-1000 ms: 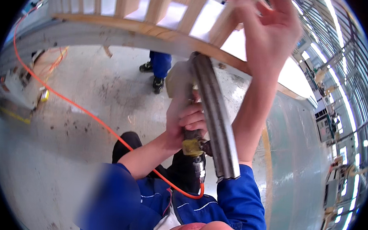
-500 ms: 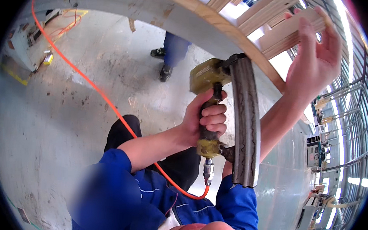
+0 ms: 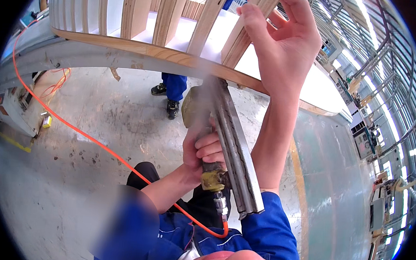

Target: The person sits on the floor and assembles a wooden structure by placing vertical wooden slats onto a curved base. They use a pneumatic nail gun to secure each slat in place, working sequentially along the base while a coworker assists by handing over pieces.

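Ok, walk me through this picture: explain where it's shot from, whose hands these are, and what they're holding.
This comes from a fisheye camera worn on a person's head, looking down, so straight edges bend. Both bare hands are that person's own. The left hand closes its grip on a yellowish pneumatic nail gun, fed by an orange air hose, its nose against a curved plywood rail. The right hand holds an upright wooden slat of that frame. Below is a concrete floor, with another person's legs standing nearby.

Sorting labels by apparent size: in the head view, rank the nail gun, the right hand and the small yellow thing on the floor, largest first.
1. Nail gun, though nearness inflates it.
2. Right hand, also close.
3. Small yellow thing, far smaller, farther away.
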The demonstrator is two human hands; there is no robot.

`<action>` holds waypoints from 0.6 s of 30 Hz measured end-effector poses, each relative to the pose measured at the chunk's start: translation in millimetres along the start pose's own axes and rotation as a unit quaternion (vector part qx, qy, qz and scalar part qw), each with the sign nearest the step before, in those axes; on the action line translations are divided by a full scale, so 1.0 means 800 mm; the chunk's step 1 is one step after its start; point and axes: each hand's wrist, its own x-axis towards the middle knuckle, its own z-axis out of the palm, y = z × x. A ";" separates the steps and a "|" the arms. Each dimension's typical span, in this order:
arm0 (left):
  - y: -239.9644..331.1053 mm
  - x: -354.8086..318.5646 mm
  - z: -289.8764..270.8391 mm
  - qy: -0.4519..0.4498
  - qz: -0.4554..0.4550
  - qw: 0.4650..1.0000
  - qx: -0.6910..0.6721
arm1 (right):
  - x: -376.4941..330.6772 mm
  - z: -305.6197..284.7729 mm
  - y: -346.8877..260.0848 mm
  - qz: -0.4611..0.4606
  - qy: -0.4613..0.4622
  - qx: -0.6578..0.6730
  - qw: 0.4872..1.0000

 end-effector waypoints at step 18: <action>-0.010 -0.007 -0.007 -0.012 0.013 0.999 0.040 | -0.002 0.007 -0.022 0.054 0.021 -0.041 0.998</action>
